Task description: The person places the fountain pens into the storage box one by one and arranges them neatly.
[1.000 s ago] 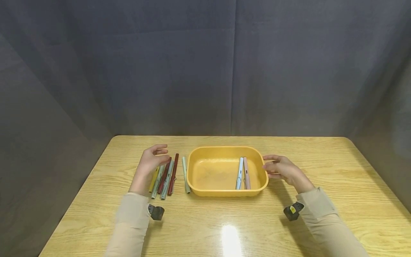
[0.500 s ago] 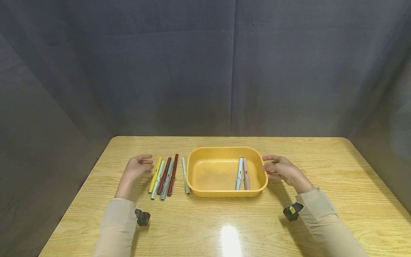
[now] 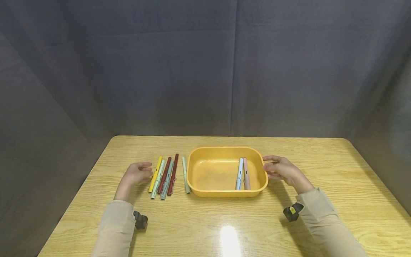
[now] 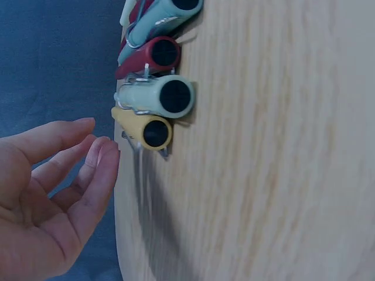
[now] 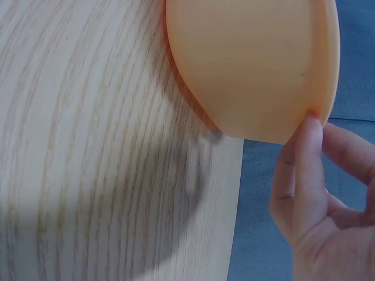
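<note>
My left hand (image 3: pixel 135 174) hovers just left of a row of capped pens, nearest the yellow pen (image 3: pixel 155 175); its fingers and thumb are loosely bent with nothing between them. Beside the yellow pen lie a pale green pen (image 4: pixel 158 95), a grey-green pen (image 3: pixel 166 181) and two dark red pens (image 3: pixel 173 175). Another light green pen (image 3: pixel 186 175) lies alone by the bin's left side. With fingertips and thumb, my right hand (image 3: pixel 285 172) touches the right end of the yellow plastic bin (image 3: pixel 208 175). Inside it, towards the right, are a light blue pen (image 3: pixel 239 174) and a pink pen (image 3: pixel 246 174).
The wooden table (image 3: pixel 186 228) carries the bin near its middle, with the pens to the left. A dark grey curtain (image 3: pixel 173 78) hangs behind and at both sides. Small black cameras (image 3: pixel 140 220) are worn on both wrists.
My left hand has moved left and slightly lower, from over the pens to beside the yellow one, which is now uncovered. My right hand stays at the bin; the pens lie as before.
</note>
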The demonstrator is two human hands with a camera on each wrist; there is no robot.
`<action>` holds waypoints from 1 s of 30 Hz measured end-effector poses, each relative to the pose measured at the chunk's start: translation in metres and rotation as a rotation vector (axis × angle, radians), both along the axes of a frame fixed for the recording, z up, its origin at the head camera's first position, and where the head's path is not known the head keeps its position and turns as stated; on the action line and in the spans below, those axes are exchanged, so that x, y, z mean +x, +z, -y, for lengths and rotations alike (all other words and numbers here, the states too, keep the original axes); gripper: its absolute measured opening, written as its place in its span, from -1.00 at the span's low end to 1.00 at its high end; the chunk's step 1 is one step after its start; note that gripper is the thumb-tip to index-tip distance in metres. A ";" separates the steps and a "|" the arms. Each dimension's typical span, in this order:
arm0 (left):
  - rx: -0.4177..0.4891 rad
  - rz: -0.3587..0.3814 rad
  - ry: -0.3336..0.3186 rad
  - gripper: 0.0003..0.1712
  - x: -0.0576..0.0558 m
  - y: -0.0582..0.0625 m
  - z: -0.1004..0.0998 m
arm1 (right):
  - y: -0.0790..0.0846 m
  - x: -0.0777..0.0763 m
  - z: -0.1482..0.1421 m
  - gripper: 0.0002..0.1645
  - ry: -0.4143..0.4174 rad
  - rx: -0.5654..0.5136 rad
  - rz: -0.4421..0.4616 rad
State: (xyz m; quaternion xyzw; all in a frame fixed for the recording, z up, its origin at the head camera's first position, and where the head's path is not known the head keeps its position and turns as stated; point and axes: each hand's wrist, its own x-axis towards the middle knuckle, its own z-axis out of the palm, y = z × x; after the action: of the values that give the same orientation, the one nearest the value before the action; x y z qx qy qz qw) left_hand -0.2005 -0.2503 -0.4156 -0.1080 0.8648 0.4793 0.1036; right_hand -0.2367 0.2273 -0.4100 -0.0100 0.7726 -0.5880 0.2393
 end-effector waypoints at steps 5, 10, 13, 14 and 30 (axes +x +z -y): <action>-0.015 0.020 -0.033 -0.43 -0.001 -0.005 0.001 | 0.000 -0.001 -0.002 -0.29 0.008 -0.006 -0.005; -0.003 0.029 -0.051 -0.43 -0.002 -0.009 0.002 | 0.010 0.004 0.007 -0.30 -0.020 0.051 0.014; -0.004 0.034 -0.057 -0.43 -0.002 -0.010 0.001 | 0.007 0.003 0.006 -0.31 -0.023 0.055 0.012; -0.011 0.035 -0.055 -0.43 -0.002 -0.011 0.000 | 0.007 0.003 0.006 -0.31 -0.024 0.056 0.013; -0.107 0.058 -0.016 -0.45 -0.005 -0.015 -0.007 | 0.007 0.004 0.006 -0.31 -0.015 0.055 0.003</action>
State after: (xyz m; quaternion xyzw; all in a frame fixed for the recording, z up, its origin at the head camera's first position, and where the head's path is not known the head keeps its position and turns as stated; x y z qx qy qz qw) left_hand -0.2059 -0.2433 -0.4302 -0.1203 0.8867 0.4280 0.1267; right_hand -0.2326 0.2215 -0.4033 0.0033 0.7883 -0.5681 0.2364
